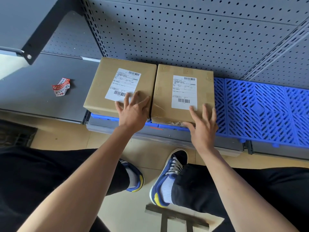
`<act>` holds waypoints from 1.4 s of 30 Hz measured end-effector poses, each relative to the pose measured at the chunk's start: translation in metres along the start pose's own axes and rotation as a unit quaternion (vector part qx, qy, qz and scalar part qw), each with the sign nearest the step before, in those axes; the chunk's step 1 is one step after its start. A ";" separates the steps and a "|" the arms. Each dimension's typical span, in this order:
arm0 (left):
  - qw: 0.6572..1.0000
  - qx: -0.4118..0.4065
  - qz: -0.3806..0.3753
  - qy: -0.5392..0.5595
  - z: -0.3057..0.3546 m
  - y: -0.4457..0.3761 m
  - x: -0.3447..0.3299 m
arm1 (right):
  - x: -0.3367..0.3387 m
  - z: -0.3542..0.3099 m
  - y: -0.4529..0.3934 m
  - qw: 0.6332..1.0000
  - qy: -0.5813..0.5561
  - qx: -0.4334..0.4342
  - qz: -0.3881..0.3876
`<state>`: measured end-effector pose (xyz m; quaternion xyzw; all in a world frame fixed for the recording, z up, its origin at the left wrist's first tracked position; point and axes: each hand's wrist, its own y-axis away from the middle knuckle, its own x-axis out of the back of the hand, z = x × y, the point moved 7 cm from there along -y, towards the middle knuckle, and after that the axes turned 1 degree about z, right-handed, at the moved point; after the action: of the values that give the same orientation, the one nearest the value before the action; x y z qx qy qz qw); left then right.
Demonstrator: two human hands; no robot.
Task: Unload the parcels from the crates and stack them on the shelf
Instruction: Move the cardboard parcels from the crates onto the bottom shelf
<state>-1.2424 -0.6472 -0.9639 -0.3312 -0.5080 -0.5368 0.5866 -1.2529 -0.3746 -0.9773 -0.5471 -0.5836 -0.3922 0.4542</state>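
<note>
Grey sheet-metal shelf [41, 91] fills the far left, bare but for a crumpled red-and-white paper wrapper [61, 87] lying well apart from the parcels. To its right the first brown cardboard parcel with a white shipping label [107, 87] sits on the blue plastic lattice mat [260, 111] that lines the shelf, its back toward the grey perforated rear panel [184, 30]. The left hand [132, 113] lies on this parcel's near right corner, fingers spread and nearly straight, pressing rather than gripping; it holds nothing.

Touching that parcel's right side is the second brown cardboard parcel with a white label [167, 91], set slightly nearer the shelf's front lip. The right hand [203, 124] rests on its near right corner, fingers splayed and straight over the top, thumb along the front edge, likewise holding nothing.

Both parcels lie directly ahead of the hands, one per hand, side by side along the shelf's length. Any squaring push would likely run straight away from the person toward the rear panel. Farther right the mat lies open, so later parcels would probably go there, nearer the right hand. No crates show in view.
</note>
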 end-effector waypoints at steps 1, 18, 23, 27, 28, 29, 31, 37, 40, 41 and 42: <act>1.000 0.001 -0.002 0.002 0.000 0.000 0.000 | 0.000 0.000 0.000 1.000 -0.002 -0.001 -0.001; 1.000 -0.001 0.001 -0.005 0.002 0.000 0.000 | -0.004 -0.009 0.006 0.998 0.059 -0.007 -0.021; 1.000 0.001 -0.005 -0.016 0.003 -0.001 -0.001 | 0.000 -0.016 0.002 0.996 0.075 0.015 -0.035; 1.000 -0.004 -0.017 -0.014 0.006 -0.003 0.007 | -0.001 -0.020 -0.002 0.995 0.068 0.022 -0.075; 1.000 -0.004 -0.017 -0.014 0.006 -0.003 0.009 | 0.000 -0.021 -0.003 0.994 0.071 0.028 -0.080; 1.000 -0.003 -0.017 -0.013 0.006 -0.003 0.010 | 0.001 -0.023 -0.004 0.993 0.075 0.035 -0.083; 1.000 0.000 -0.021 -0.008 0.005 -0.004 0.013 | 0.005 -0.028 -0.008 0.993 0.068 0.044 -0.088; 1.000 0.005 -0.002 0.002 0.002 0.001 0.031 | 0.017 -0.063 -0.018 0.995 -0.018 0.075 -0.069; 0.999 0.022 0.023 -0.013 -0.009 0.014 0.050 | 0.022 -0.100 -0.024 0.990 -0.081 0.098 -0.069; 0.999 0.029 0.030 -0.016 -0.015 0.020 0.058 | 0.025 -0.116 -0.025 0.987 -0.098 0.103 -0.071; 0.999 0.037 0.035 -0.017 -0.021 0.025 0.065 | 0.030 -0.132 -0.027 0.985 -0.110 0.109 -0.074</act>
<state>-1.2191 -0.6810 -0.9036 -0.3362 -0.5256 -0.4911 0.6079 -1.2657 -0.4950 -0.9109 -0.4890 -0.7084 -0.2962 0.4138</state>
